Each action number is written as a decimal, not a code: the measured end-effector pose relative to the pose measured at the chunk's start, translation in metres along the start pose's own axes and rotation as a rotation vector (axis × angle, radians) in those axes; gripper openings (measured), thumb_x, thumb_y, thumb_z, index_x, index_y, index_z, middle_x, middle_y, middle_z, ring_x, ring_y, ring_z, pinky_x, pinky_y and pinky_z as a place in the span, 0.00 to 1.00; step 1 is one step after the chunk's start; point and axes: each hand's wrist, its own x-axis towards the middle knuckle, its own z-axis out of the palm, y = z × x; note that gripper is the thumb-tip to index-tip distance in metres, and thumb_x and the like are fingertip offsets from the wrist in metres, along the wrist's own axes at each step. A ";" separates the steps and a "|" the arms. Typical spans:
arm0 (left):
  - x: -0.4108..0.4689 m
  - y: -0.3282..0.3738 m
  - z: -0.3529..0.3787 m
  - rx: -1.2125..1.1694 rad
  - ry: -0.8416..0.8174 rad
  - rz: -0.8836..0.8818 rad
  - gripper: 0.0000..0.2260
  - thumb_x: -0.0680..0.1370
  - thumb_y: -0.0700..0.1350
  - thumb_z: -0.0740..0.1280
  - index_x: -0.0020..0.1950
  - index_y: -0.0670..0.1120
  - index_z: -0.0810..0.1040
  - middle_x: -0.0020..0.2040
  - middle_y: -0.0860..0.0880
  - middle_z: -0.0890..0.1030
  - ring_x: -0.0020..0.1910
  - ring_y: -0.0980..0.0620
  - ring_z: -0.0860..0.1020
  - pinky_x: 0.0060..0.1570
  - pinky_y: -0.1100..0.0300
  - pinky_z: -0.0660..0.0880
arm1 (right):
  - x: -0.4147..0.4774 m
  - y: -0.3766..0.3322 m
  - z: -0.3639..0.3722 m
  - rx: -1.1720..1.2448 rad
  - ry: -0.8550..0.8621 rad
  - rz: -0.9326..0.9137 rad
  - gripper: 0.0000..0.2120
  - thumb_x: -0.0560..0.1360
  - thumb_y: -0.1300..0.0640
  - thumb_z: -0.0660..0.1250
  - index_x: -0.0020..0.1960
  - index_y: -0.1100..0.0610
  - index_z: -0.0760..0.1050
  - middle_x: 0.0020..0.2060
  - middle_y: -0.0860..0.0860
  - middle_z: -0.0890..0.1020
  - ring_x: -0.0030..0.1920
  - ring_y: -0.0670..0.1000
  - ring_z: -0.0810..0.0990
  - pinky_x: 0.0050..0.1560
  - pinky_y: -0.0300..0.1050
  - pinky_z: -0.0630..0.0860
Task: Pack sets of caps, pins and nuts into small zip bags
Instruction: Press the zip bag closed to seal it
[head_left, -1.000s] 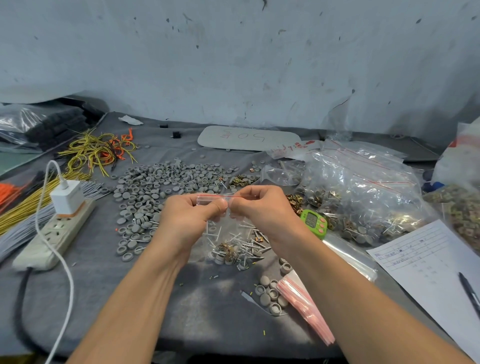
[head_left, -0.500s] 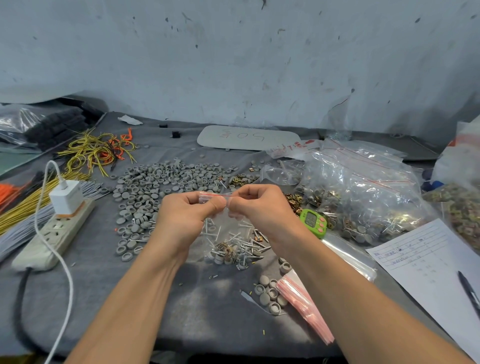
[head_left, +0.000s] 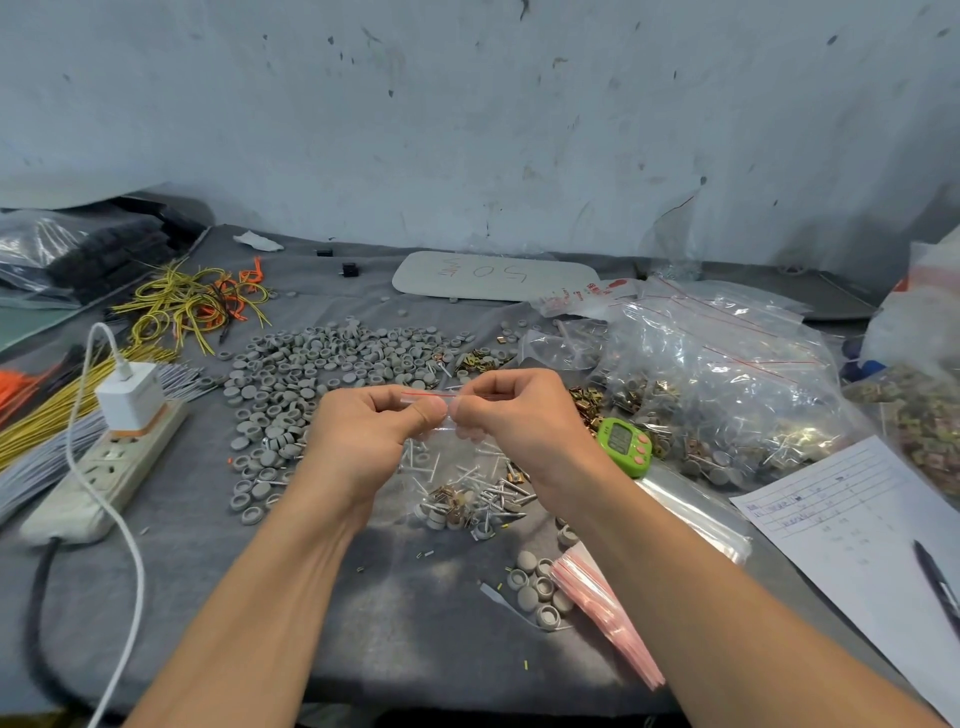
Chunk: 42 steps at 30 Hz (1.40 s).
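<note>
The left hand (head_left: 371, 431) and the right hand (head_left: 519, 421) hold a small clear plastic zip bag (head_left: 445, 452) by its red-lined mouth. They hold it up over the middle of the grey cloth-covered surface (head_left: 260, 623), between the front and far edges. The fingers (head_left: 426, 415) of both hands are curled in. Each thumb presses the mouth strip against its forefinger, and the two thumb tips nearly touch.

The bag hangs limp below the pinch. It is thin, light film, soft and likely slick, so it probably has no stiffness anywhere except the ridged zip strip. That makes the strip the place to hold it, pinched near both ends as it is here.

A loose heap of silver pins and brass nuts (head_left: 467, 499) shows through the film. I cannot tell whether it lies inside the bag or on the surface behind it. If it is inside, the weight would gather at the bottom and the pin points could pierce the plastic, so the belly should not be squeezed.

The spread of round grey plastic caps (head_left: 332, 364) lies toward the far left. A stack of empty pink-striped zip bags (head_left: 602, 608) sits near the front edge, to the right.
</note>
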 end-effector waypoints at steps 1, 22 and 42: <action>0.000 0.000 0.001 0.003 -0.005 0.004 0.06 0.73 0.36 0.77 0.39 0.46 0.87 0.37 0.47 0.87 0.35 0.56 0.81 0.39 0.66 0.79 | 0.001 0.000 0.001 -0.003 0.004 0.004 0.07 0.72 0.66 0.77 0.38 0.58 0.85 0.31 0.53 0.84 0.32 0.48 0.81 0.42 0.44 0.80; 0.002 0.002 -0.009 -0.011 0.145 -0.084 0.04 0.73 0.41 0.78 0.39 0.46 0.85 0.33 0.50 0.85 0.29 0.60 0.78 0.22 0.71 0.68 | 0.007 0.002 -0.013 0.053 0.022 0.120 0.08 0.74 0.67 0.74 0.37 0.59 0.83 0.32 0.55 0.85 0.28 0.46 0.76 0.31 0.34 0.73; -0.003 0.002 -0.003 0.032 -0.053 -0.017 0.03 0.73 0.36 0.77 0.45 0.42 0.87 0.39 0.47 0.87 0.36 0.58 0.82 0.38 0.69 0.77 | 0.005 0.004 -0.005 0.008 -0.084 0.032 0.13 0.73 0.64 0.75 0.35 0.48 0.86 0.34 0.54 0.86 0.38 0.51 0.83 0.55 0.54 0.81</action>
